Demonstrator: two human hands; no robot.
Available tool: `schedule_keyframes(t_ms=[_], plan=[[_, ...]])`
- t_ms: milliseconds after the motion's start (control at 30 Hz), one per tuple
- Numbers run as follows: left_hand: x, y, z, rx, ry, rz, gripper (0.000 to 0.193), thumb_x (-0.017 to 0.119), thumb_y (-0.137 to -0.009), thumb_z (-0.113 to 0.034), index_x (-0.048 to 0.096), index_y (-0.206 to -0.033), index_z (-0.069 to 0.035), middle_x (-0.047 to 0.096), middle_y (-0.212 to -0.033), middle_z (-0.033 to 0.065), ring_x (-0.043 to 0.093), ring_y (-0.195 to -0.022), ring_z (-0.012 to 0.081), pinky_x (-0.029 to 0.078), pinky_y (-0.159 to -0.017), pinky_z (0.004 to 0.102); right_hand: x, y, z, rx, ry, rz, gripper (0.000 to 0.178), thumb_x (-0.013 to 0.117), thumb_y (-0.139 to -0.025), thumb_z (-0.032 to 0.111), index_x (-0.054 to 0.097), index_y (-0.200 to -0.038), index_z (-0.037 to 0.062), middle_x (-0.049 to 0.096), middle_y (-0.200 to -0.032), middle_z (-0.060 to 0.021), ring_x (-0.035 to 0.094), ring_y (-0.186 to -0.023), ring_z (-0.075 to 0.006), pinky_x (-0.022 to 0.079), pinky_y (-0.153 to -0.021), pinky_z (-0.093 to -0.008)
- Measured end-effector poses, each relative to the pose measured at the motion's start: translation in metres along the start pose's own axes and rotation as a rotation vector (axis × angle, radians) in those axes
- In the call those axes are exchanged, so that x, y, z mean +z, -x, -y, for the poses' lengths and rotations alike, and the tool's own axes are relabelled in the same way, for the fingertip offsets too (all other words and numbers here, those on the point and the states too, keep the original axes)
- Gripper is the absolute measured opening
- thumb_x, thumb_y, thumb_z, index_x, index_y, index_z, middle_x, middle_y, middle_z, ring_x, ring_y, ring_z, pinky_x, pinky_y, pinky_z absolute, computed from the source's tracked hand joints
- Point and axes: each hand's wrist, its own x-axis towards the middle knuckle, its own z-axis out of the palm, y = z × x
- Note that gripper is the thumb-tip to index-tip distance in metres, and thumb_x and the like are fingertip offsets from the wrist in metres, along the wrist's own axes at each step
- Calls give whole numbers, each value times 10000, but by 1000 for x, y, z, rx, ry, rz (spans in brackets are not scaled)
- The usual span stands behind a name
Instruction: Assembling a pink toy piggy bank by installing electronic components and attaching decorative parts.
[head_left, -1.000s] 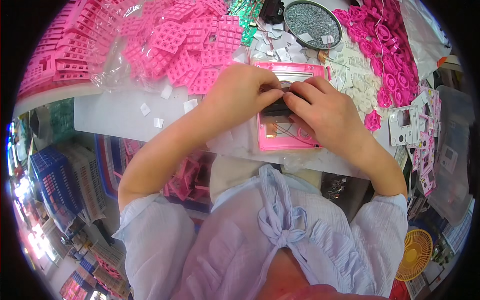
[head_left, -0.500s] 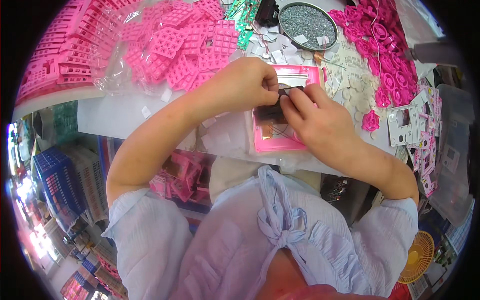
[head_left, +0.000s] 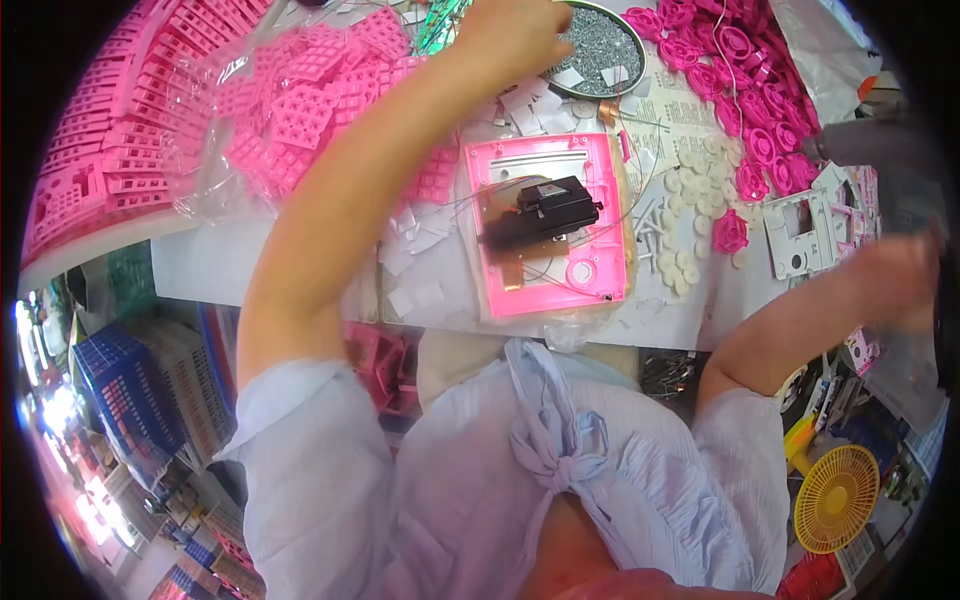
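My left hand (head_left: 512, 38) is at the far side of the table, its fingers curled at the left rim of a round dish (head_left: 643, 58) of small grey metal pieces, like screws. Whether anything is between those fingers is hidden. My right hand (head_left: 893, 282), smeared by motion, is at the far right beside the dark grey tool (head_left: 868, 143). Between my arms lies an open pink plastic casing (head_left: 480, 160) with a black box-shaped part (head_left: 560, 207) inside, thin wires around it. Neither hand touches the casing.
Pink keypad pieces (head_left: 303, 115) are heaped at left beside stacked pink frames (head_left: 85, 150). White discs (head_left: 690, 195), white paper pieces (head_left: 535, 108) and magenta ring-shaped parts (head_left: 760, 145) surround the casing. White panels (head_left: 797, 232) lie at right; a yellow fan (head_left: 838, 498) stands below.
Both hands have left the black part in the casing. The left went up to the dish; the right swung out to the far right. The view has shifted slightly.
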Motion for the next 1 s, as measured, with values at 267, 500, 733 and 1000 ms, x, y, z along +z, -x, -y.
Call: schedule_keyframes(t_ms=[267, 500, 733, 1000], plan=[[29, -28, -14, 215, -249, -33, 238, 611, -862, -277, 745, -818, -85, 714, -820, 140, 690, -866, 321, 491, -778, 508, 54, 43, -29, 700, -358, 982, 523, 587, -962, 166, 448, -1428, -28, 619, -1163, -174, 602, -1088, -291, 434, -1015, -447], [34, -31, -1, 167, -306, 105, 290, 574, -873, -302, 747, -777, -90, 716, -837, 152, 701, -802, 322, 484, -790, 506, 144, 88, 59, 767, -535, 954, 595, 790, -785, 77, 517, -1304, -26, 673, -949, -78, 623, -812, -139, 483, -713, -260], [-10, 13, -27, 151, 236, -217, 176, 650, -796, -237, 751, -796, -93, 699, -850, 157, 674, -863, 350, 479, -815, 521, 132, 86, 72, 627, -609, 999, 660, 732, -809, 50, 450, -1399, -36, 683, -987, -130, 654, -880, -192, 531, -773, -300], [-39, 175, -84, 155, 383, -290, 140, 775, -786, -78, 718, -909, -112, 717, -891, -2, 657, -831, 179, 339, -795, 350, 111, 128, 113, 753, -1166, 949, 622, 607, -995, 381, 357, -1494, 106, 548, -731, 45, 498, -658, -109, 425, -631, -275]])
